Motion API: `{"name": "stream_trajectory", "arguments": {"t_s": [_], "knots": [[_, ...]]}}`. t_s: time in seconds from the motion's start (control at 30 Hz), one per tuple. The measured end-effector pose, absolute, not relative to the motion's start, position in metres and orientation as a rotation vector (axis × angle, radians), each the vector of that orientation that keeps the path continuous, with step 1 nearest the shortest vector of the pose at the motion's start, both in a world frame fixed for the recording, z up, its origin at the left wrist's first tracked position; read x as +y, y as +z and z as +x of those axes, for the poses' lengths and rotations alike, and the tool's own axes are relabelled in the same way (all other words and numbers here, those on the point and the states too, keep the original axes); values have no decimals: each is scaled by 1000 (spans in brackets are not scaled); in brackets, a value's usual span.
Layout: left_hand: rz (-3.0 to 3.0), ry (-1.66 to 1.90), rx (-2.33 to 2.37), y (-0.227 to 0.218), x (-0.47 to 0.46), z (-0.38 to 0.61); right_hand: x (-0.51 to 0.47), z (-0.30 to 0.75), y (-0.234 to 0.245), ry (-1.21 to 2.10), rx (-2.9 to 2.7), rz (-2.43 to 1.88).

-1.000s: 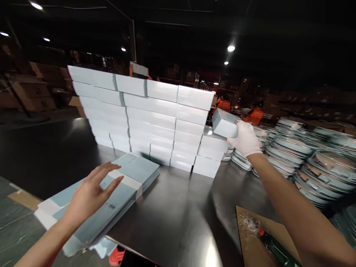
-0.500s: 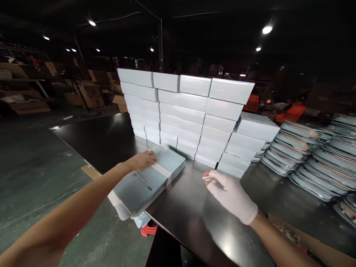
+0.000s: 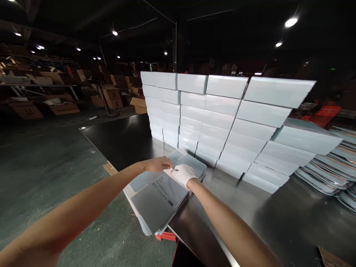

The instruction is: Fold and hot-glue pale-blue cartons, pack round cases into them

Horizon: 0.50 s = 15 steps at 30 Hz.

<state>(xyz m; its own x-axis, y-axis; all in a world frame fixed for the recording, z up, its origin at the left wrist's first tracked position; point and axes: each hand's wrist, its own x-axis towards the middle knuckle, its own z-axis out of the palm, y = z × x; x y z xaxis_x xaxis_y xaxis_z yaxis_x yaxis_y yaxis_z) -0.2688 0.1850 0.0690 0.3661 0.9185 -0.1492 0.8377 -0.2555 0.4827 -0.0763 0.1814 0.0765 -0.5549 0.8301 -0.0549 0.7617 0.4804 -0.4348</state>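
A stack of flat grey and pale blue printed sheets (image 3: pixel 155 202) lies at the table's near edge, with one end jutting past it. Across its middle runs a white paper band (image 3: pixel 168 172). My bare left hand (image 3: pixel 159 164) is closed, its fingertips pinching the band on top of the stack. My right hand (image 3: pixel 184 174), in a white glove with the fingertips exposed, meets it from the other side, its fingers closed at the same band. The gloved fingertips are partly hidden.
A tall wall of stacked white bundles (image 3: pixel 205 115) stands behind the sheets on the dark metal table (image 3: pixel 122 137). Piles of flat bundles (image 3: pixel 328 172) lie at the right. Below the edge is a red stool (image 3: pixel 166 236). A person in an orange vest (image 3: pixel 325 113) is beyond.
My right hand has come left from above the bare table to the band, beside my left hand. The view has turned left, so everything sits farther right.
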Motion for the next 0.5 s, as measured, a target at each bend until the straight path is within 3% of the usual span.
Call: {"name": "stream_trajectory", "arguments": {"t_s": [0.23, 0.5], "knots": [[1698, 749, 1766, 54, 189, -281, 168, -76, 59, 542, -2597, -1074], [1461, 971, 1996, 53, 140, -336, 145, -21, 29, 1118, -1707, -972]]}}
